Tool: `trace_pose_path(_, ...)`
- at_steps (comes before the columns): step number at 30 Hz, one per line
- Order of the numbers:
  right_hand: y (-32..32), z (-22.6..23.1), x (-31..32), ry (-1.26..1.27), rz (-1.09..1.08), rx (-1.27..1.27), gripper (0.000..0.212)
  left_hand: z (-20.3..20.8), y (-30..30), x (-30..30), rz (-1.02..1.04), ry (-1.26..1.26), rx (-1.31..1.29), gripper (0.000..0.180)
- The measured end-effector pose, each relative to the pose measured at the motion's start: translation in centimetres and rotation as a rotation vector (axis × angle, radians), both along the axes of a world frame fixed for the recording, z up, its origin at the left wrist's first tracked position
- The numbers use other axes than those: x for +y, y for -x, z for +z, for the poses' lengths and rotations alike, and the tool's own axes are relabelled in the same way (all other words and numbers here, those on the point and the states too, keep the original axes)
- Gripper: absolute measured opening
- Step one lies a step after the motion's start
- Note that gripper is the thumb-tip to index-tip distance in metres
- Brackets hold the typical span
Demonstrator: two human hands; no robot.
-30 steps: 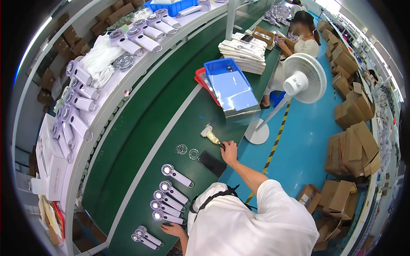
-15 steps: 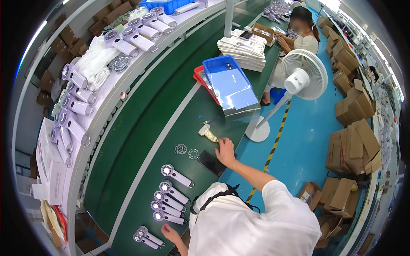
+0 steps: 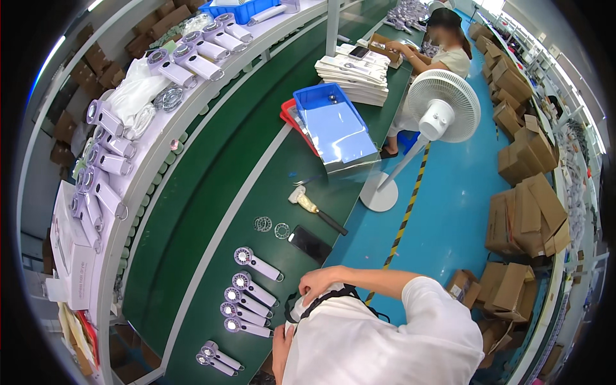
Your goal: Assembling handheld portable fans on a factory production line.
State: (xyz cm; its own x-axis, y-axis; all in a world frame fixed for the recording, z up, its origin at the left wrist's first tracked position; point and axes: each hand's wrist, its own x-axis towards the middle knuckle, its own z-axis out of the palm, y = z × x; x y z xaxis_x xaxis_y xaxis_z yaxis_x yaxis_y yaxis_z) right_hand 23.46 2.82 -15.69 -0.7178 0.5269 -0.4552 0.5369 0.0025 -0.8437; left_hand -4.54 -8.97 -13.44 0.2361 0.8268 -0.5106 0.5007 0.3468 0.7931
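Note:
My right hand (image 3: 317,281) is bent over a white cloth with black straps (image 3: 333,293) at the table's near edge, its fingers curled against it. Lower down, my left hand (image 3: 281,346) rests along the same cloth's left side, fingers stretched; their tips partly blend into it. Left of my hands, several lilac handheld fans (image 3: 258,263) lie in a row on the green table (image 3: 212,289). Two more fans (image 3: 218,359) lie apart at the bottom. Beyond my right hand are a black phone (image 3: 309,244) and a hammer (image 3: 308,204) with a yellowish wrapped part and dark handle.
Two clear rings (image 3: 282,231) lie beside the phone. Farther off are a blue bin (image 3: 330,96), a red tray (image 3: 289,115) and stacked white boxes (image 3: 353,77). A white standing fan (image 3: 443,106) and a seated person (image 3: 452,58) are right of the table. Cartons (image 3: 526,218) line the aisle.
My right hand has left the hammer handle and come back to the white cloth. My left hand has moved from beside the two fans to the cloth. The view has shifted slightly.

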Motion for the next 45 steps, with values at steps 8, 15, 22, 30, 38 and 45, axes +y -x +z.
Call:
trace_pose_path(8,0.1,0.8,-0.4,-0.06,0.09,-0.015,0.055,0.7,-0.4,-0.5,-0.069,-0.058,0.228,0.041)
trace_pose_path(15,1.2,1.5,-1.4,-0.109,0.044,0.128,0.048,2.0,1.1,-1.8,-0.019,-0.101,0.255,0.04)
trace_pose_path(22,1.2,0.3,-0.8,-0.022,0.143,0.06,0.048,1.8,0.3,-3.2,0.01,-0.153,0.137,0.038)
trace_pose_path(30,1.2,2.0,2.4,0.071,0.071,-0.056,0.032,-0.1,-0.2,-1.6,0.244,-0.103,-0.084,0.026)
trace_pose_path(38,-0.6,-3.8,4.5,-0.119,-0.176,-0.195,0.023,-14.7,7.4,-0.4,1.065,-0.34,0.512,0.055)
trace_pose_path(45,-0.3,-7.9,11.4,-0.372,-0.446,-0.116,0.021,-14.9,9.6,2.1,1.037,-0.073,0.376,0.054)
